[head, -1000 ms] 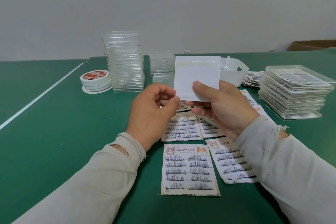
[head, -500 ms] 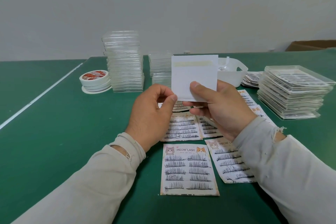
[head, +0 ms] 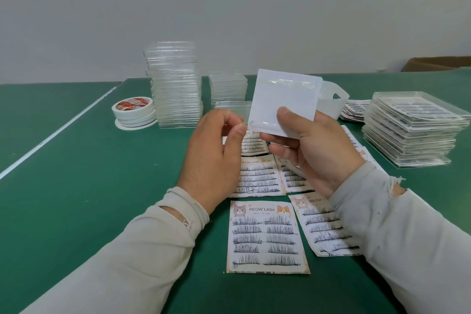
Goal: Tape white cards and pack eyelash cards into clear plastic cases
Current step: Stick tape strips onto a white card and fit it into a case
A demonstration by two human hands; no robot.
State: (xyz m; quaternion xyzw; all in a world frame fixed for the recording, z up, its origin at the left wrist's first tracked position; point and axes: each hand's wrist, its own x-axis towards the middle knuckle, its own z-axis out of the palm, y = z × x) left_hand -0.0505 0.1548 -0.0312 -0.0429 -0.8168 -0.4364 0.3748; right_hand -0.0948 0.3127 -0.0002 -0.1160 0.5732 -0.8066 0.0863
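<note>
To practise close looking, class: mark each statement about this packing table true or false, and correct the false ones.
1. The right hand holds a white card up off the table. True.
2. The tape rolls lie right of the tall stack of empty cases. False: they lie to its left.
3. The left hand grips an eyelash card. False: its thumb and forefinger meet beside the white card; whether they pinch anything is unclear.
4. Eyelash cards lie flat on the green table. True.
5. The stack of packed cases stands at the right. True.
</note>
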